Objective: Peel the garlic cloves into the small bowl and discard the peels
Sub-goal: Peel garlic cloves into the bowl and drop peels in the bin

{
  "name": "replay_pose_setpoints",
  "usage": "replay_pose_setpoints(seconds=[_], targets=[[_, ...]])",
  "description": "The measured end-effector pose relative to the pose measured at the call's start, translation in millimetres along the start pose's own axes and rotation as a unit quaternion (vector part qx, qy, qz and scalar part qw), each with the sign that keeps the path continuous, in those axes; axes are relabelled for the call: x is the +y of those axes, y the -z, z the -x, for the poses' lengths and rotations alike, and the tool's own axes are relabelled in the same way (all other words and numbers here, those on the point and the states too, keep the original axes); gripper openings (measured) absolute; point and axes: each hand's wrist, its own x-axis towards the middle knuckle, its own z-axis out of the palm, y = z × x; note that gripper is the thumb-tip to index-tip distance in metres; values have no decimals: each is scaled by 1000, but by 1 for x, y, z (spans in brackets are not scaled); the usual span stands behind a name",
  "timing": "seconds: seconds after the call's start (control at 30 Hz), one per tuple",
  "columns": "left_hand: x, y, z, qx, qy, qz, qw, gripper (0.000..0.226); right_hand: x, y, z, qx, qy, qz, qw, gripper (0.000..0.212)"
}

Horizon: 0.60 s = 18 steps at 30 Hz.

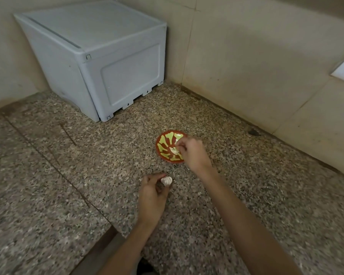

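The garlic bulb (166, 181) is pinched at the fingertips of the left grip (152, 195), thumb and fingers curled round it, low over the speckled surface (68, 175). Ahead of that grip and a little to its right, the small bowl (163, 141) rests on the surface with a pale piece (174, 150) lying in it (clove or peel, too small to tell). The right grip (193, 153) hovers over the bowl's right side with its fingertips bunched; I cannot tell whether they pinch anything. The step looks like dropping a clove into the bowl. It would go best with the fingertips low over the bowl's middle before release, the bulb held close by for the next clove, and loose skin kept out. Well beyond both grips a grey plastic box (107, 66) stands in the corner.
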Motion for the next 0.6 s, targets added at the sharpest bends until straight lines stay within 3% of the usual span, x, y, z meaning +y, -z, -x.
replay_pose_setpoints(seconds=[0.13,0.3,0.5,0.6], targets=[[-2,0,-2,7,-12,5,1000,34,-4,-8,-8,-11,-2,34,999,18],[-8,0,-5,15,-17,14,1000,29,-9,2,9,67,-4,-59,996,10],[-5,2,-6,27,-40,26,999,21,-7,-12,78,-30,-50,-152,987,15],[-6,-2,-5,14,-51,23,998,25,0,-27,92,-16,-76,-185,980,18]])
